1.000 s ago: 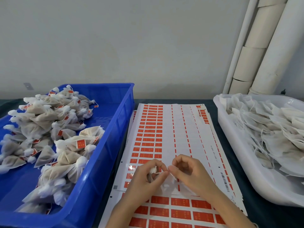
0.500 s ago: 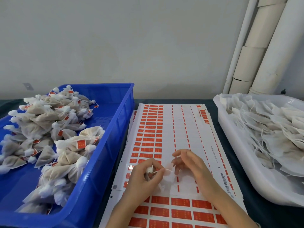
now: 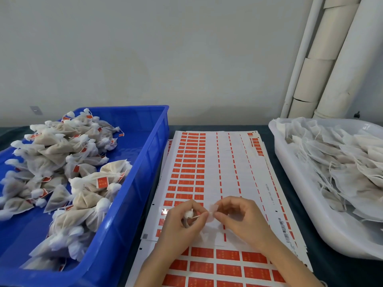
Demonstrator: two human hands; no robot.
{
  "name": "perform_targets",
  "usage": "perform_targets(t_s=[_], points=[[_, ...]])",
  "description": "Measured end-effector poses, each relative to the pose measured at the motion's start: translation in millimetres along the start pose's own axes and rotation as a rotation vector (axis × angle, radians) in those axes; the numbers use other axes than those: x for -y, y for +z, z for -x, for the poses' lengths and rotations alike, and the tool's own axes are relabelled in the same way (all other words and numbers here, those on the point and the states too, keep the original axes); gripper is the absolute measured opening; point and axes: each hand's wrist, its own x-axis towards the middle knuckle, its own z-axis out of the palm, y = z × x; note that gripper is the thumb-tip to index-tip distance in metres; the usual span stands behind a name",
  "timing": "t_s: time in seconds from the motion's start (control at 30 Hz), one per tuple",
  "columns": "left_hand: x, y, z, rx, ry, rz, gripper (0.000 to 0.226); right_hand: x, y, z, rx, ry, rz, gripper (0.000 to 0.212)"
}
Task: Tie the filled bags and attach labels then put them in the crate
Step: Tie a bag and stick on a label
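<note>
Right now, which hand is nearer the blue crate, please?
Left. The left hand is just right of the blue crate; the right hand is farther right.

Label sheets (image 3: 217, 172) between crate (image 3: 145, 162) and tray (image 3: 290, 183)

The left hand (image 3: 182, 224) hides most of its small white mesh bag (image 3: 189, 214). The pale paper label (image 3: 213, 208) pinched by the right hand (image 3: 242, 220) is blurred.

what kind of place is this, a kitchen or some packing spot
Probably a small hand-packing workbench, not a kitchen: a blue crate of tied, labelled bags, sheets of red labels, and a white tray of untied bags.
</note>
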Motion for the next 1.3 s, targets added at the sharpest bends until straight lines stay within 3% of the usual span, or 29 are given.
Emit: perform_targets(t_s=[0.2,0.57,0.7,1.3], points=[[-3,0,-1,-0.012,-0.059,-0.04,0.012,0,-1,1,-0.03,-0.059,0.076,0.015],[-7,-1,0,0.004,-0.086,-0.006,0.02,2,-1,6,-0.112,-0.255,0.193,0.036],[-6,-2,-1,-0.021,-0.117,0.033,0.017,0,-2,6,-0.135,-0.398,0.199,0.016],[-10,-2,-1,-0.014,-0.119,0.018,0.018,-9,-1,3,-0.092,-0.475,0.296,0.024]])
